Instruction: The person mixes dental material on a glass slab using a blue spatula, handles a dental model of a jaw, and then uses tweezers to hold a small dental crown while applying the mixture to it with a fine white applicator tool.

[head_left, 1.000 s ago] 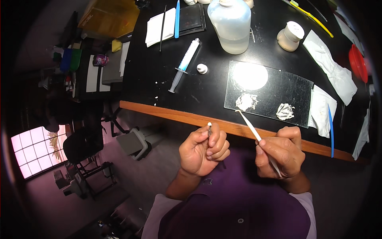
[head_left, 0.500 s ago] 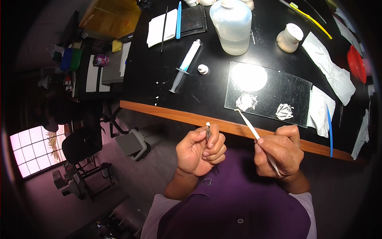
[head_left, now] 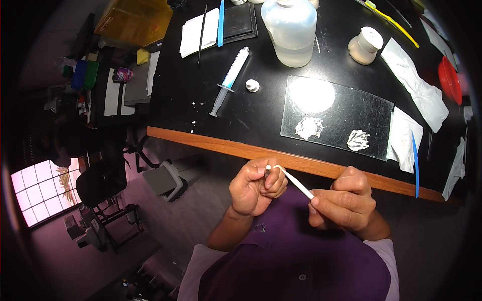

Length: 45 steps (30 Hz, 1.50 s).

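My left hand (head_left: 253, 188) pinches a slim dark holder with a small white tooth-like piece (head_left: 268, 167) at its top; most of the holder is hidden by my fingers. In my right hand (head_left: 346, 200) is a white plastic dental instrument (head_left: 297, 184), held like a pen. Its thin bent tip reaches left, close beside the white piece; whether they touch I cannot tell. Both hands are in front of the table's wooden edge. Beyond them lies a glass slab (head_left: 336, 108) bearing two smears of white paste, the left one (head_left: 309, 128) and the right one (head_left: 358, 140).
A syringe (head_left: 230, 80) and a white cap (head_left: 252, 86) lie left of the slab. Behind stand a large translucent bottle (head_left: 289, 35) and a small lidded jar (head_left: 365, 46). Crumpled tissue (head_left: 415, 83), a red dish (head_left: 449, 80) and a blue stick (head_left: 415, 163) are at the right.
My right hand has brought the instrument's tip from the left paste smear back to the white piece. My left hand has shifted slightly right and nearer to me.
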Each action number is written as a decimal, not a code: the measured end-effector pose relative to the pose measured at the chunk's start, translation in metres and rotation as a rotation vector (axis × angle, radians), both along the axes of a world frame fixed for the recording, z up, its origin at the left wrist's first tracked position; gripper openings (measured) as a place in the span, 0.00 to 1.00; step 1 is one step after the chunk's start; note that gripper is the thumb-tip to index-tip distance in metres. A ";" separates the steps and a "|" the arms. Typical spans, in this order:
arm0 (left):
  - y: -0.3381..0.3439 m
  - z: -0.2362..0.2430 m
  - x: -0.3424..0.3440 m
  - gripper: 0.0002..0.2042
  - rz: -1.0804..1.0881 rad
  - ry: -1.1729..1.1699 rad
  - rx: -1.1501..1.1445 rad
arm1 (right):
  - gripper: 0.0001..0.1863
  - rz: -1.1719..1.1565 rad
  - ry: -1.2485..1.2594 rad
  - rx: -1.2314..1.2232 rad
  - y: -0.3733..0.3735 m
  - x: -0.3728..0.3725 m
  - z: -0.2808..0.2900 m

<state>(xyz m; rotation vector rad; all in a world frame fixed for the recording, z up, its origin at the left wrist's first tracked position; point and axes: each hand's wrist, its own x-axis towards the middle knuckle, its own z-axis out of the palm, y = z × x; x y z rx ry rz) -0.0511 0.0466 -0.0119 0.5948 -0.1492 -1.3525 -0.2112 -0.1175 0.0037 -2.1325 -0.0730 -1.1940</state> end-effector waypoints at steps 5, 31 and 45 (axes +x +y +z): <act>0.000 0.002 -0.001 0.15 0.018 -0.024 0.022 | 0.07 0.033 -0.008 -0.050 -0.001 0.000 -0.001; 0.000 0.002 -0.001 0.17 0.014 -0.038 0.059 | 0.09 0.036 0.003 -0.075 -0.001 0.002 -0.002; 0.000 0.001 -0.001 0.15 0.018 -0.025 0.017 | 0.09 0.045 0.011 -0.077 -0.002 0.000 -0.002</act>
